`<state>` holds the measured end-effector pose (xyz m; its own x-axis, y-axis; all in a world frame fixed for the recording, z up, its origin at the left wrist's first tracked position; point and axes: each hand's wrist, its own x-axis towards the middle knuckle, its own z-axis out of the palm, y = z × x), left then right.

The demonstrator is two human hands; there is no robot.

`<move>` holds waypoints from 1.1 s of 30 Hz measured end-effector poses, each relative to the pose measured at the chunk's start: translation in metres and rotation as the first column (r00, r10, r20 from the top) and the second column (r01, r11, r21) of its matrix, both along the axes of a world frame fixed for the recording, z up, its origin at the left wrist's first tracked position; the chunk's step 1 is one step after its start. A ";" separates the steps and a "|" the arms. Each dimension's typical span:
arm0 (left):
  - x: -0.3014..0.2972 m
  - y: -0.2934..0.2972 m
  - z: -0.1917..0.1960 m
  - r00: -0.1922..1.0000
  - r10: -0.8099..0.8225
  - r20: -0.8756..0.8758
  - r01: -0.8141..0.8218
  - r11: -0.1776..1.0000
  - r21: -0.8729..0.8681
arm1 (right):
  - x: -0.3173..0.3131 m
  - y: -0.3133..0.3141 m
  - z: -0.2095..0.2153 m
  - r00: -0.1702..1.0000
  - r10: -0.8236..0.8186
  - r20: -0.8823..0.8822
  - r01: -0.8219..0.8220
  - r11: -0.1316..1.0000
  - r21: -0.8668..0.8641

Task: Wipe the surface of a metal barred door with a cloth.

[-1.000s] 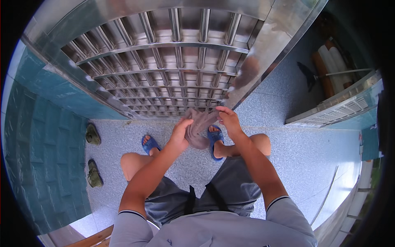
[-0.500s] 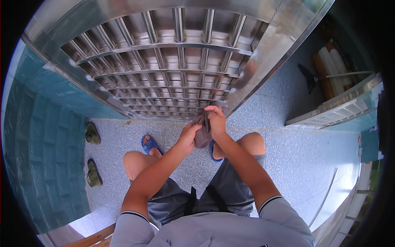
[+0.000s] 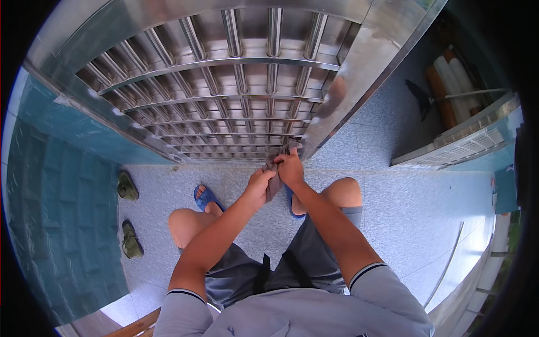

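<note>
The limp, crumpled grey-brown cloth (image 3: 273, 190) is pinched by the left hand (image 3: 259, 185) and by the right hand (image 3: 289, 168), just beside it at two o'clock; from a loose, broad bunch a second ago it has been drawn into a narrow strip, so less slack seems left. At twelve o'clock a shiny steel door (image 3: 240, 78) is ribbed with round bars; toward nine, dull green shoes (image 3: 128, 185) are set on speckled floor (image 3: 252, 230).
</note>
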<state>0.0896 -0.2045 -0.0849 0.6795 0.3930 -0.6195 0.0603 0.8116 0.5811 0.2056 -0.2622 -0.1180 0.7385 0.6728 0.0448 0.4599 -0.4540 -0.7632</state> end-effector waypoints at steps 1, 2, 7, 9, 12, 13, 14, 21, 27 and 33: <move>-0.001 0.000 0.002 1.000 -0.001 -0.001 0.001 1.000 0.003 | -0.001 -0.001 0.008 0.998 0.025 0.055 -0.020 0.996 -0.091; -0.002 -0.001 0.004 1.000 0.003 -0.010 -0.003 1.000 0.013 | -0.002 -0.002 0.013 0.993 0.055 0.108 -0.034 0.982 -0.184; -0.007 0.002 0.007 1.000 0.028 -0.005 -0.028 0.999 0.036 | 0.000 -0.003 0.012 0.829 0.111 0.547 0.046 0.963 -0.265; -0.008 0.002 0.009 1.000 0.004 -0.021 -0.003 0.999 0.034 | -0.001 -0.002 0.012 0.788 0.138 0.600 0.038 0.962 -0.270; -0.008 0.001 0.004 0.997 -0.050 -0.065 0.053 0.997 0.049 | -0.002 0.007 0.014 0.917 0.315 0.245 -0.096 0.771 -0.629; -0.008 0.001 0.006 0.997 -0.048 -0.065 0.051 0.998 0.047 | -0.003 0.009 0.016 0.922 0.282 0.266 -0.076 0.804 -0.590; -0.009 0.002 0.009 0.999 -0.017 -0.052 0.020 0.999 0.044 | -0.005 0.010 0.018 0.926 0.249 0.285 -0.055 0.834 -0.550; -0.009 0.009 0.010 0.998 0.041 0.040 -0.043 0.998 0.037 | -0.002 0.008 0.015 0.991 0.070 0.116 -0.060 0.995 -0.085; 0.001 0.009 0.017 0.995 0.045 0.086 -0.050 0.998 0.047 | 0.011 0.002 0.034 0.440 0.186 -0.878 0.324 0.880 0.348; 0.002 0.011 0.011 0.991 0.082 0.107 -0.085 0.996 0.025 | -0.005 -0.001 0.035 0.936 0.231 -0.267 -0.092 0.889 0.448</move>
